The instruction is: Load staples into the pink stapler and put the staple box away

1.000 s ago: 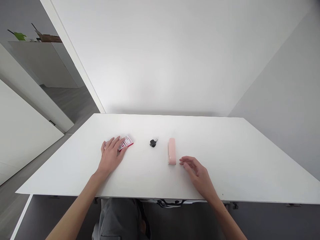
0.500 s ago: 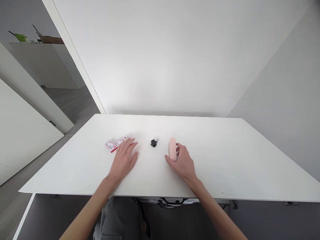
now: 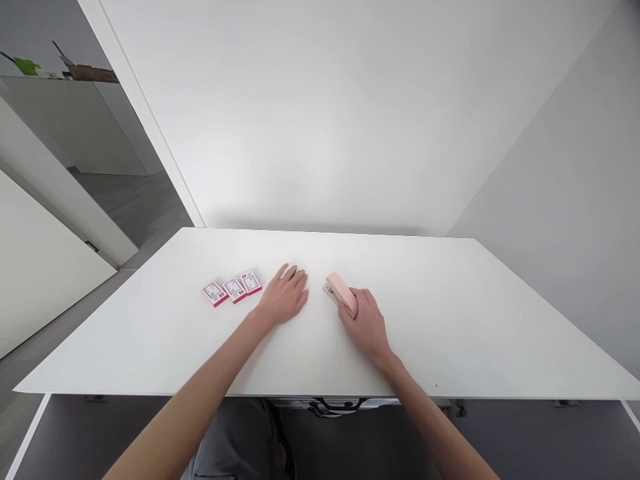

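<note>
Stapler (image 3: 342,293) in right hand (image 3: 367,325); left hand (image 3: 283,298) over dark item (image 3: 293,274)

Right hand: grip closed around the rear part of the pink stapler, thumb along the left side, fingers along the right side. Stapler position: near the middle of the white table (image 3: 425,307), set at an angle, with the front end directed away from the person and to the left. The pale base is visible below the pink upper cover. Contact between base and table cannot be confirmed from this view.

Left hand: palm down, fingers directed away from the person, located left of the stapler and apart from it. A small part of the dark item shows between the fingers; the hand covers the remainder. Whether the fingers grip the item or only rest over it cannot be told.

Boxes: three small white-and-red boxes (image 3: 235,290) lie left of the left hand, arranged in a slanting row. The rightmost box is nearest the hand.

Surroundings: a white wall (image 3: 320,133) stands behind the far table edge. A grey trouser leg (image 3: 235,437) is visible below the near edge.
</note>
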Demonstrator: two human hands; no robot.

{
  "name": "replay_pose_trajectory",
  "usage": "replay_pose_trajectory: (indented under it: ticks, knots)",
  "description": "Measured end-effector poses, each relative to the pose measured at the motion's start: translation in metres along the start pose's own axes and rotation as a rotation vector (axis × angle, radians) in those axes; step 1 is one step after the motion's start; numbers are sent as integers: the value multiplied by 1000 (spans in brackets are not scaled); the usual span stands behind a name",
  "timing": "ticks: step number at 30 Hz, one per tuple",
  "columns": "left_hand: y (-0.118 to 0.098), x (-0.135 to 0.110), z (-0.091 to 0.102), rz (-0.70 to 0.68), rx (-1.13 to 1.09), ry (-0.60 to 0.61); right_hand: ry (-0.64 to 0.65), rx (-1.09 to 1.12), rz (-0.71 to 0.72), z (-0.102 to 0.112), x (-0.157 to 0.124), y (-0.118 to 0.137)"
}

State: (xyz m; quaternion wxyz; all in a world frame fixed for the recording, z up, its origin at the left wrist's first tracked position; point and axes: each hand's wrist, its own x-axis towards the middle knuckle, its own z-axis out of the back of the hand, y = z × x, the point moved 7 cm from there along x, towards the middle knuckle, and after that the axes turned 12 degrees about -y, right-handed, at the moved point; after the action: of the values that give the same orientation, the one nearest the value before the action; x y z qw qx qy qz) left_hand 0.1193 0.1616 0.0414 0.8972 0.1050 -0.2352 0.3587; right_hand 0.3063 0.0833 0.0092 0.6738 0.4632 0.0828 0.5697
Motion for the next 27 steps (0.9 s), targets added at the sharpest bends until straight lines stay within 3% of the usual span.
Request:
replay_pose_trajectory:
  ticks: [6,10,16,21,27]
  knots:
    - [59,-21,5,381,114,-142,4,55,-35,3,0,-2]
    - [74,-37,14,518,205,-205,22,90,-23,2,1,-1]
    - [28,-30,6,328,-66,-112,73,146,58,-1,0,5]
    - [-16,-28,4,307,-456,-61,100,132,89,-3,-1,5]
    - [-35,-23,9,324,-657,-29,127,117,147,-4,-3,10]
